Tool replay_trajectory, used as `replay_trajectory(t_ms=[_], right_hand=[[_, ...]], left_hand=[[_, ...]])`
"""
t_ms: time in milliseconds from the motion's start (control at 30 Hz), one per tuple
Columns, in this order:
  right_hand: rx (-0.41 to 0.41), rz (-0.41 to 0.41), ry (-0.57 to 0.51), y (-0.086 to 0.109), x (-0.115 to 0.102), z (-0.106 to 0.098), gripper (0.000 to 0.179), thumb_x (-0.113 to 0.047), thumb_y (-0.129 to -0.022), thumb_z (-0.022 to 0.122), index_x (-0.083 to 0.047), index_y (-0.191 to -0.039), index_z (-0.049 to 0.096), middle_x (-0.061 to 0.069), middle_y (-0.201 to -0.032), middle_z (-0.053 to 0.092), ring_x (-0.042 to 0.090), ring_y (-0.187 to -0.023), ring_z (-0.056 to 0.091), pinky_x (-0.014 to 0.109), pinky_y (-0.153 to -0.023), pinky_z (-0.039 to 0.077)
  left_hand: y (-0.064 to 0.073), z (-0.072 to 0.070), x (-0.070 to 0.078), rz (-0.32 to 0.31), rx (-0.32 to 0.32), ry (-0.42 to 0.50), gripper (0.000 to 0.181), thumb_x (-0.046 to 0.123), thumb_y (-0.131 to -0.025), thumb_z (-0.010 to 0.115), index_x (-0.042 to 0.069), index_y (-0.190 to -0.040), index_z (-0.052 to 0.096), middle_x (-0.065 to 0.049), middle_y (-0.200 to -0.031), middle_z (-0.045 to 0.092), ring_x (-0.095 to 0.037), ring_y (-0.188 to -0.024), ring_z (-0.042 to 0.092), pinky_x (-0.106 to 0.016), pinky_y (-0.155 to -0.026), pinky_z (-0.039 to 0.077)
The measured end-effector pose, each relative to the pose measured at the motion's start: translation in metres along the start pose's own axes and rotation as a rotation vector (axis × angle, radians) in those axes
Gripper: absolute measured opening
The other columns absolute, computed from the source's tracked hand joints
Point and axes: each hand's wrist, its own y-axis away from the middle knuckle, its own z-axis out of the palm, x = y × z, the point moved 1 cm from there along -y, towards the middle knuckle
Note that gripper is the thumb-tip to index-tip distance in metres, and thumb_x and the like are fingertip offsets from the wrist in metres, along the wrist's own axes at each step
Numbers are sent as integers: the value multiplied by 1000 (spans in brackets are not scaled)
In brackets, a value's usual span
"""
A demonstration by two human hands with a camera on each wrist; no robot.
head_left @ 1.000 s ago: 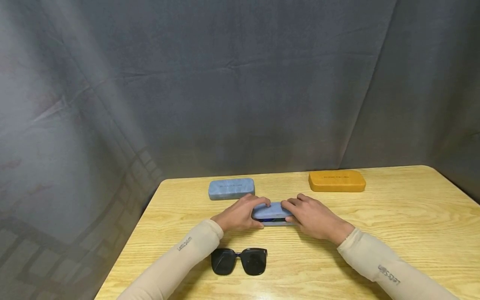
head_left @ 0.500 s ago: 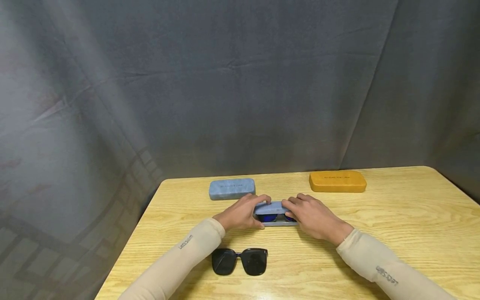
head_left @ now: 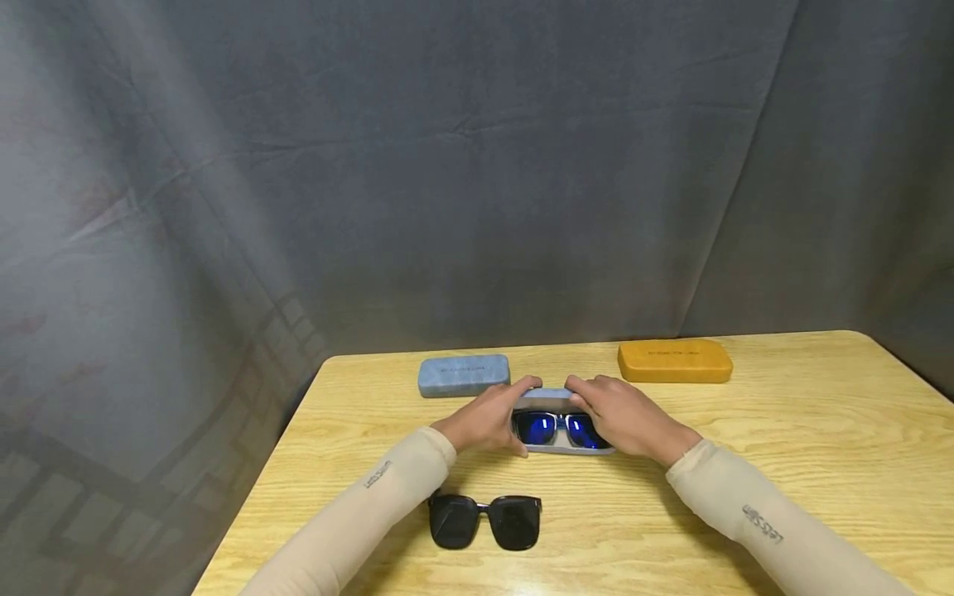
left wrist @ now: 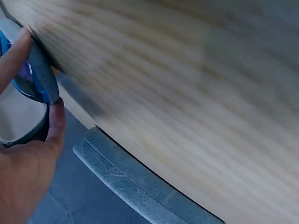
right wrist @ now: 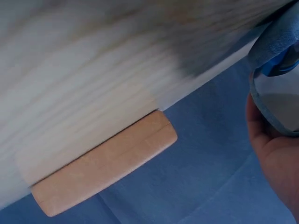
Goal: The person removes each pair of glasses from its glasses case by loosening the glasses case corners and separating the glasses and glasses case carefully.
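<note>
A grey cloth backdrop fills the upper half and left side of my head view. Below it, a pale wood-grain table spans the lower frame. Two beige sleeves with dark lettering reach in from the bottom, one left of centre, one at lower right. Through the feed I see the right hand, right of centre, pinching the raised lid of the open blue case. The left hand grips that case's left end, one finger at the lid, the thumb at the lower front edge. The orange case lies closed at the table's far edge, right of centre; my right wrist view puts it at lower left. The closed blue case lies left of centre, just behind the left hand, and appears at lower centre in my left wrist view. The black sunglasses lie at bottom centre, near the left sleeve. Smallest, the blue-lensed sunglasses sit inside the open blue case, near the middle of the frame.
</note>
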Motion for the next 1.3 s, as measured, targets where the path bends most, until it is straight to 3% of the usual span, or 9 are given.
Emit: replay_trajectory(t_ms=[100,133,233,333,433,567,833,1033,1300], right_hand=[[-24,35,-39,-3,2,0,11,-28,-106,45,-22,-104,54,-8,-76,50,10,-72,48,31,-69,42],[-26,43,-49,-4,2,1,12,-29,-107,45,-22,-105,55,-8,-78,51,11,-74,49,32,-71,43],[-8,66,-81,-5,2,2,16,-30,-107,44,-21,-110,57,-7,-87,58,15,-85,56,39,-81,49],[17,70,-112,-7,1,5,25,-32,-108,42,-18,-119,59,-3,-103,63,20,-100,58,46,-93,49],[51,73,-151,-7,-2,6,31,-33,-107,43,-14,-126,59,3,-119,64,25,-114,55,50,-102,46],[119,65,-155,-4,-5,7,37,-36,-101,58,-13,-129,55,7,-128,59,28,-125,49,54,-108,41],[225,-66,-30,8,-15,7,33,-33,-84,79,-18,-110,65,10,-135,53,33,-133,38,60,-108,30],[214,-42,30,12,-17,11,32,-39,-79,83,-21,-101,68,11,-136,52,34,-134,36,58,-105,27],[225,-23,113,11,-16,17,31,-42,-80,82,-20,-100,72,11,-132,57,32,-130,42,55,-102,30]], left_hand=[[1,0,-1,-15,-13,49,104,29,-71,91,19,-153,29,-3,-101,71,-14,-75,66,-35,-98,52],[1,0,-2,-17,-9,60,103,30,-71,92,19,-152,30,-2,-100,70,-13,-74,65,-34,-97,52],[3,0,-5,-17,11,91,102,30,-70,92,18,-151,31,-3,-119,66,-17,-96,67,-35,-99,51],[5,1,-7,-13,29,105,100,32,-69,92,17,-149,33,-1,-136,60,-18,-125,58,-37,-106,47],[5,1,-9,-10,26,119,100,30,-70,92,15,-149,33,-3,-136,60,-21,-128,57,-38,-107,47],[5,2,-9,-20,17,120,100,29,-71,92,14,-150,32,-5,-137,59,-22,-128,56,-38,-106,47],[3,2,-7,-47,14,123,100,30,-70,92,17,-149,32,-7,-136,60,-23,-121,60,-37,-103,49],[3,2,-7,-60,16,125,100,30,-69,93,18,-147,32,-7,-133,62,-24,-125,58,-39,-106,47],[3,1,-2,-69,20,144,97,26,-67,94,21,-144,34,0,-126,62,-18,-118,60,-35,-103,48]])
